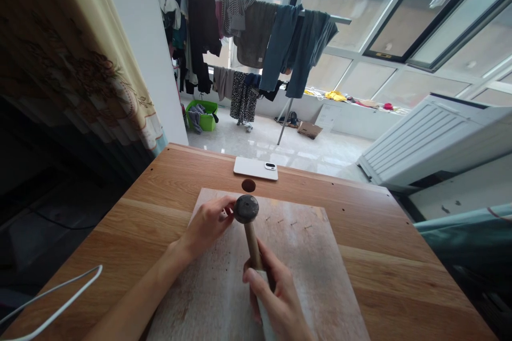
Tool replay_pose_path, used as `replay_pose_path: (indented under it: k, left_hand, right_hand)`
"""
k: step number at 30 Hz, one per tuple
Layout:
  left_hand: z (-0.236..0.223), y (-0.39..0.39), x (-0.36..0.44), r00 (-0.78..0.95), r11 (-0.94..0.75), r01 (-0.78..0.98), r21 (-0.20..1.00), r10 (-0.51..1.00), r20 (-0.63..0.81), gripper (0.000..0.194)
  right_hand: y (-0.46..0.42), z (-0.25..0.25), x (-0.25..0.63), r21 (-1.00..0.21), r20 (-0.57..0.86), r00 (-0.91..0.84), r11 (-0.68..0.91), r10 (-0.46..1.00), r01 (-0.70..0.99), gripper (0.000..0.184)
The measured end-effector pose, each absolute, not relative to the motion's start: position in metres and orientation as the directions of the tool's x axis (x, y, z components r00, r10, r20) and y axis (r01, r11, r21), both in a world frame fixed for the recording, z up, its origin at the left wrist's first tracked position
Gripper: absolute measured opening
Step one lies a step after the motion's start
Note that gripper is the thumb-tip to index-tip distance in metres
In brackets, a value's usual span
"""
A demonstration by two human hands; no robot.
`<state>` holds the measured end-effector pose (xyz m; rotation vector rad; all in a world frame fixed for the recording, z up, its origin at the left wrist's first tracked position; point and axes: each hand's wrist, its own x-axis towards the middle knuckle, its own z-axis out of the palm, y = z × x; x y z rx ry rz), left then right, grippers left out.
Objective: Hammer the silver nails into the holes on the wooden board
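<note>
My right hand [276, 290] is wrapped round the handle of a hammer [247, 209] with a dark round head and a pale grip. The hammer head hangs over the upper part of a worn, whitish wooden board [304, 272]. Just left of the head, my left hand [210, 224] rests at the board with thumb and fingers pinched together. The hammer head covers the fingertips, so what they pinch is hidden. To the right of the head, several thin nails [294, 223] stand in a row in the board, some leaning.
The board lies on a wood-grain table [384, 272]. A white phone [256, 168] lies at the far edge, behind a round hole [248, 185]. A white cable [60, 309] loops in at the left. Beyond stand a laundry rack with clothes [256, 32] and a green basket [208, 117].
</note>
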<state>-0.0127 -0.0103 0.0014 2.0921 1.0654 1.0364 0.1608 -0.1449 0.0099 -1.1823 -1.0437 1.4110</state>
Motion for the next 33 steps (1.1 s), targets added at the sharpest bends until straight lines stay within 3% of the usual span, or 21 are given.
replay_pose_path:
  k: [9,33]
  left_hand:
    - [-0.004,-0.010,-0.013,0.365,-0.484,0.431,0.762,0.865,0.344,0.019]
    - [-0.002,-0.011,-0.011,0.350,-0.478,0.386,0.789,0.867,0.355,0.017]
  right_hand:
    - [-0.146,0.022,0.165,-0.970,-0.148,0.143,-0.116,0.979,-0.214,0.056]
    - [-0.146,0.021,0.161,-0.959,-0.161,0.067,-0.140,0.985,-0.246,0.053]
